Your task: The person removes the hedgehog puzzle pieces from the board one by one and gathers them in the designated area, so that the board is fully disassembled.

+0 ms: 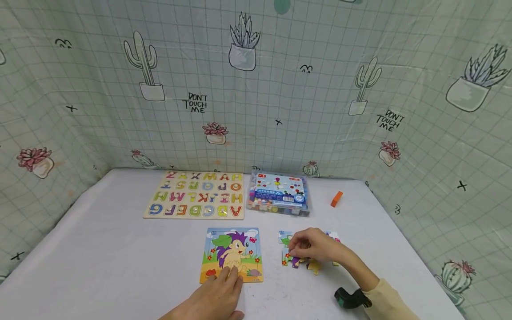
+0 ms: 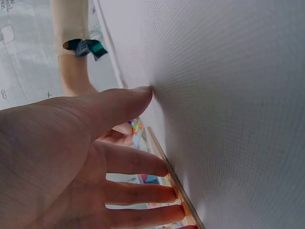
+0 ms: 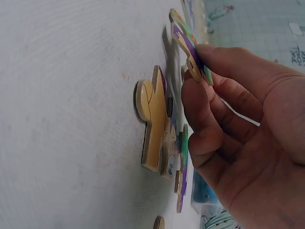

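My left hand point(image 1: 219, 291) rests its straight fingertips on the front edge of a square hedgehog picture board point(image 1: 236, 243). The left wrist view shows those fingers point(image 2: 138, 193) extended along the board's rim, with the thumb reaching to the white tabletop. To the right of the board, my right hand point(image 1: 316, 245) pinches a jigsaw piece point(image 3: 193, 52) between thumb and fingers. This piece has green, orange and purple on its face and is tilted above the table. Beneath and around that hand lie loose jigsaw pieces, including a yellow one point(image 3: 153, 131); the hand covers some of them.
Behind the picture board lies a wooden alphabet board point(image 1: 194, 195) with colourful letters. Beside it stands a clear plastic box point(image 1: 278, 191) of small coloured parts. An orange block point(image 1: 336, 198) sits at the back right. A patterned cloth backdrop point(image 1: 256, 89) surrounds the table.
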{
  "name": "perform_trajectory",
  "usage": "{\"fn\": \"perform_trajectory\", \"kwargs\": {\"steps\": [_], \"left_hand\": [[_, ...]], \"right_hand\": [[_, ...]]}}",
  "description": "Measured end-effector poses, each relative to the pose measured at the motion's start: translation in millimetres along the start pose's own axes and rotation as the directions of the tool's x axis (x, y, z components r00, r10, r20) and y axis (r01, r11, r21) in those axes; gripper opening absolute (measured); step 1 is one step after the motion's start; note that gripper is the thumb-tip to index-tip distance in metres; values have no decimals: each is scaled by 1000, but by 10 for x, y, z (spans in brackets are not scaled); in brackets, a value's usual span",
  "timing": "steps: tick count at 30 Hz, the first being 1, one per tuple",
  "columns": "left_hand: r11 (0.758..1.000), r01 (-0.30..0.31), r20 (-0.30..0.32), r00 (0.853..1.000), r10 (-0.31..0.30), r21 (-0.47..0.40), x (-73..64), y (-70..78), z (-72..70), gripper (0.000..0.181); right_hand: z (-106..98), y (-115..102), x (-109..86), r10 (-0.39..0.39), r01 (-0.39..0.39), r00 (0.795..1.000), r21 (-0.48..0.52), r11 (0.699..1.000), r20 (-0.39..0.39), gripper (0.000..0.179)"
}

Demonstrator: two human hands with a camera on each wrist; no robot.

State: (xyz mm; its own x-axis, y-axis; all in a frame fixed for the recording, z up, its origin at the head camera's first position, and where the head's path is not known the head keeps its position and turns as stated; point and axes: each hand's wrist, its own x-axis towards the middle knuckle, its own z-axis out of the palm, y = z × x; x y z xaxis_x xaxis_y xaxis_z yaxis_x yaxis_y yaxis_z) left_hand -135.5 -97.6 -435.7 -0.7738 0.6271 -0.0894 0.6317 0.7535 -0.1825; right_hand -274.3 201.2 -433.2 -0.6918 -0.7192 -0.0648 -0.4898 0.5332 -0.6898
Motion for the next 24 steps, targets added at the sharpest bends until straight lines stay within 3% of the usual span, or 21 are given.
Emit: {"fn": "perform_trajectory", "kwargs": {"steps": [16, 24], "left_hand": [[1000, 5, 5, 1000, -5, -3, 9, 13, 14, 66], [1000, 13, 10, 1000, -13, 0, 15, 19, 9, 66]], "right_hand": [[49, 15, 8, 73, -73, 997, -8, 997, -33, 11], [52, -29, 27, 41, -42, 998, -30, 999, -37, 9]]}}
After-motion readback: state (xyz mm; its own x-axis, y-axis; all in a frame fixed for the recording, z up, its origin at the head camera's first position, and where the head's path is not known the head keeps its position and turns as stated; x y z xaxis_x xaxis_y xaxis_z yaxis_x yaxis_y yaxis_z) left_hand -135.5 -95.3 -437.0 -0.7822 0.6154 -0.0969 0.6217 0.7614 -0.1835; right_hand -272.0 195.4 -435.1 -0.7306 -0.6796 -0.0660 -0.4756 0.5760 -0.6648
